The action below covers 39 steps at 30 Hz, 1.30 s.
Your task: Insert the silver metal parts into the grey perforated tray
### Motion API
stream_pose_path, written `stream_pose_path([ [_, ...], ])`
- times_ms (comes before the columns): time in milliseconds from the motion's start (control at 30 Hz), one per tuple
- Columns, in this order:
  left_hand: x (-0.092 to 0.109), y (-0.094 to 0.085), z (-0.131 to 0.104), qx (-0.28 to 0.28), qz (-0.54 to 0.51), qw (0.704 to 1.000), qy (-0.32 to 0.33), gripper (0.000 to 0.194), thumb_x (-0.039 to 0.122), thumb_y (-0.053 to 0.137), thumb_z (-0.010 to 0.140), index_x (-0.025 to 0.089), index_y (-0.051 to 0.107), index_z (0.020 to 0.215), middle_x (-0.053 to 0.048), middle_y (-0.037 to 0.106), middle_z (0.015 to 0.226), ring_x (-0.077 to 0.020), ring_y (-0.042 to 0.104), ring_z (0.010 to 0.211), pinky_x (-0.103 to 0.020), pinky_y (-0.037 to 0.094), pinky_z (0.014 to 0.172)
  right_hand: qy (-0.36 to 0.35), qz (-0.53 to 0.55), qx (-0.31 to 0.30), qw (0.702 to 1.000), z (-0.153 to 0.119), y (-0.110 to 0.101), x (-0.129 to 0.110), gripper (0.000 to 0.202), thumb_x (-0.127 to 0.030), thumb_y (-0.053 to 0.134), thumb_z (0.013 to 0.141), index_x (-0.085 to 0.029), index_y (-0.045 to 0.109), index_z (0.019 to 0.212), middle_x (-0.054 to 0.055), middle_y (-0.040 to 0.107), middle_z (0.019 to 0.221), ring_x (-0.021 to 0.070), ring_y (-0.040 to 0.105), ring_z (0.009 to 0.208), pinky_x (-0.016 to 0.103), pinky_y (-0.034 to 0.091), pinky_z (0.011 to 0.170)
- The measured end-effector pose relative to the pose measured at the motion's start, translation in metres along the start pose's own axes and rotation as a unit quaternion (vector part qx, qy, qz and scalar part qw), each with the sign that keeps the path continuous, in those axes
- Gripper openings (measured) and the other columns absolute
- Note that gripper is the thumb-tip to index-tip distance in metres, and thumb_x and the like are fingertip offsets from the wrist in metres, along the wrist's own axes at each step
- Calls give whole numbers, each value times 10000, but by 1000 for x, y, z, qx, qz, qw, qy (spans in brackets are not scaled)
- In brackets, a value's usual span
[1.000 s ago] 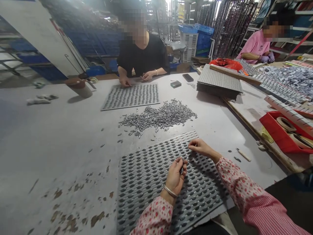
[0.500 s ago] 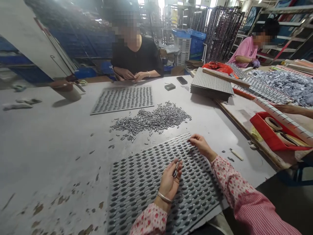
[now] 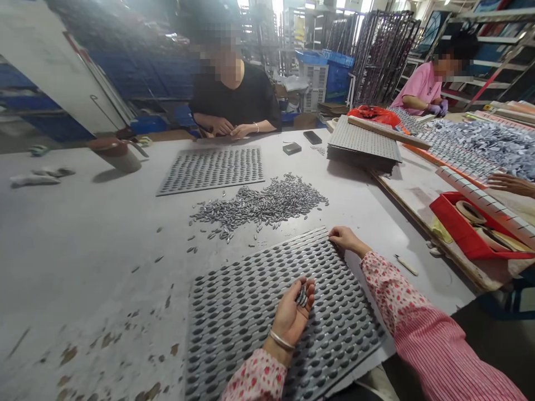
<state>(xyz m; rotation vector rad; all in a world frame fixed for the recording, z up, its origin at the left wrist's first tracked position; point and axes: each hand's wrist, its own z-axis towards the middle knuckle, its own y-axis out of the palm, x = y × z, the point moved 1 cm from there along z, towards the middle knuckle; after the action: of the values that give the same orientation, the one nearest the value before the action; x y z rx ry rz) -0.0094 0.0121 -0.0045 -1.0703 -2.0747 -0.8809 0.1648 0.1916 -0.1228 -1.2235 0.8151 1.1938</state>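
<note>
A grey perforated-looking board (image 3: 234, 323), with rows of dark oval hollows or pieces, lies before me on the table. Over its middle, my left hand (image 3: 289, 314) is palm up with fingers curled around a few small silvery oval pieces (image 3: 301, 296). At the board's far right corner, the fingertips of my right hand (image 3: 346, 238) are pinched together close to its surface; whatever may be between them is hidden. Beyond the board sits a heap of the same silvery oval pieces (image 3: 263, 203), with several strays around it.
A second patterned board (image 3: 213, 170) lies near a person in black (image 3: 236, 100). Back right are a stack of boards (image 3: 363, 145) and a dark phone (image 3: 312, 137). A small pointed tool (image 3: 406, 265) and red box (image 3: 463, 234) are at right, a mug (image 3: 119, 156) at left.
My right hand has shifted slightly right at the board's far corner. My left hand has curled a little more around the pieces. Small dark pieces near the pointed tool are now hidden behind my right sleeve.
</note>
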Motion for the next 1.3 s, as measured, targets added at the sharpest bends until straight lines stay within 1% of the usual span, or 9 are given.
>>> stream_pose_path([
  [167, 4, 7, -5, -55, -35, 998, -12, 184, 200, 484, 880, 103, 622, 952, -111, 673, 922, -160, 660, 816, -242, 554, 659, -36, 0, 12, 999, -14, 3, -19, 80, -207, 577, 720, -165, 645, 728, 27, 621, 709, 152, 524, 686, 268, 393, 669],
  [333, 5, 10, -2, -73, -53, 996, 3, 275, 265, 401, 919, 104, 619, 966, -112, 668, 939, -166, 645, 841, -272, 542, 704, -167, 38, -95, 981, -50, 25, -71, 167, -335, 621, 772, -189, 678, 828, 39, 626, 817, 170, 541, 807, 282, 417, 759],
  [433, 8, 14, -4, -57, -51, 996, 40, 255, 257, 415, 914, 121, 630, 901, -80, 667, 864, -136, 630, 752, -266, 528, 695, -265, 7, -152, 952, -69, 38, -109, 151, -332, 632, 783, -205, 690, 840, 60, 593, 834, 197, 511, 860, 325, 401, 805],
  [600, 9, 17, -16, -45, -25, 990, 129, 231, 354, 590, 813, 135, 654, 849, -88, 662, 811, -164, 619, 721, -276, 508, 633, -273, 13, -155, 950, -83, 50, -140, 173, -318, 521, 836, -205, 648, 807, 65, 564, 799, 202, 514, 816, 334, 421, 768],
  [733, -2, 5, -2, -86, -31, 983, 159, 285, 405, 685, 719, 141, 684, 827, -118, 667, 909, -210, 624, 833, -305, 503, 693, -280, 40, -170, 944, -81, 65, -128, 108, -276, 504, 787, -216, 591, 762, 85, 582, 813, 217, 540, 805, 338, 445, 737],
  [867, -12, -13, 27, -131, -40, 979, 150, 361, 454, 673, 716, 137, 696, 887, -153, 651, 1026, -253, 614, 925, -343, 509, 727, -291, 47, -168, 941, -72, 86, -93, 133, -341, 510, 798, -233, 575, 754, 102, 598, 823, 229, 556, 780, 359, 457, 709],
  [1000, -16, -25, 43, -98, -54, 983, 144, 244, 342, 652, 761, 138, 681, 892, -153, 648, 1031, -245, 618, 931, -338, 522, 718, -239, 66, -162, 955, -66, 101, -56, 160, -382, 523, 802, -245, 582, 744, 56, 597, 695, 209, 549, 649, 333, 453, 614],
  [1100, -12, -32, 41, -27, -44, 988, 145, 164, 212, 624, 784, 108, 661, 904, -152, 661, 955, -220, 640, 843, -320, 536, 685, -202, 110, -136, 964, -61, 97, -48, 172, -390, 558, 770, -231, 620, 795, 26, 603, 664, 186, 555, 633, 303, 463, 617],
  [1300, 2, -41, 35, -24, -40, 996, 72, 135, 57, 545, 808, 77, 631, 909, -122, 664, 912, -121, 646, 760, -163, 519, 598, -108, 88, -36, 990, -15, 74, -47, 263, -335, 475, 804, -174, 659, 902, 25, 661, 790, 155, 588, 724, 272, 467, 697],
])
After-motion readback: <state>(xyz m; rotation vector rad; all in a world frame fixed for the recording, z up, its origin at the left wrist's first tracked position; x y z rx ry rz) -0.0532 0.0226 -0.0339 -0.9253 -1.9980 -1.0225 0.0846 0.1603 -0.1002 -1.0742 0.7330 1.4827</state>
